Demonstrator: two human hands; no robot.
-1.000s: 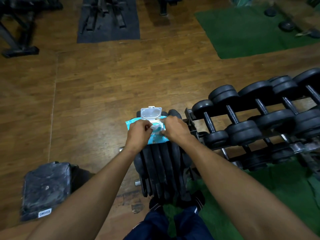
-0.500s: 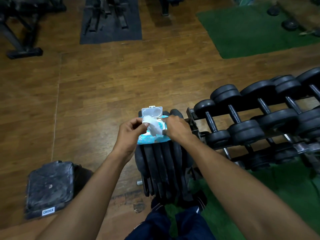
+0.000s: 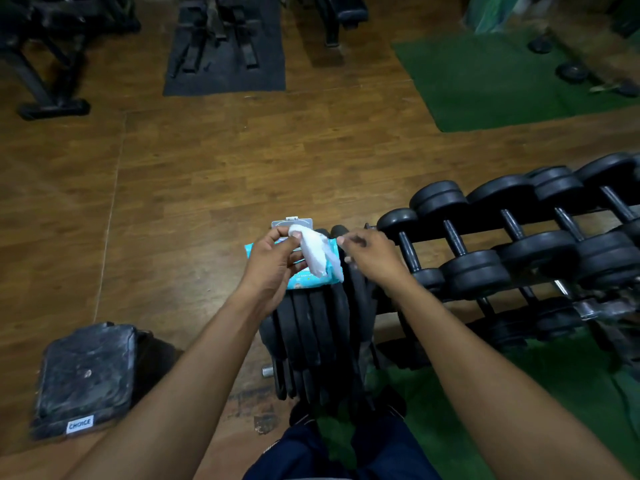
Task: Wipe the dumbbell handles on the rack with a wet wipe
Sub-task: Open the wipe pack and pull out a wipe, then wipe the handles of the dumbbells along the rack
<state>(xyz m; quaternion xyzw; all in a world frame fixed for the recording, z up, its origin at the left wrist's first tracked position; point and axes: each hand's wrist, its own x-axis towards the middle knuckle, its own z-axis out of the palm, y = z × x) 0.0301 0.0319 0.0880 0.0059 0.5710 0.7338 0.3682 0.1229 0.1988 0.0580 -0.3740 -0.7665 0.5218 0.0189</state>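
Observation:
My left hand pinches a white wet wipe between thumb and fingers; the wipe hangs down over the blue wipe pack. The pack lies with its clear lid flipped up on a stack of black weight plates. My right hand hovers just right of the pack with fingers loosely curled, holding nothing. Black dumbbells with thin metal handles lie in rows on the rack to the right.
A dark square pad labelled CHOICE lies on the wooden floor at lower left. Green turf mats lie at upper right and under the rack. Black gym machines and a dark mat stand at the far side.
My left hand has pulled the wipe up and out of the pack. My right hand has let go of the pack and drifted right.

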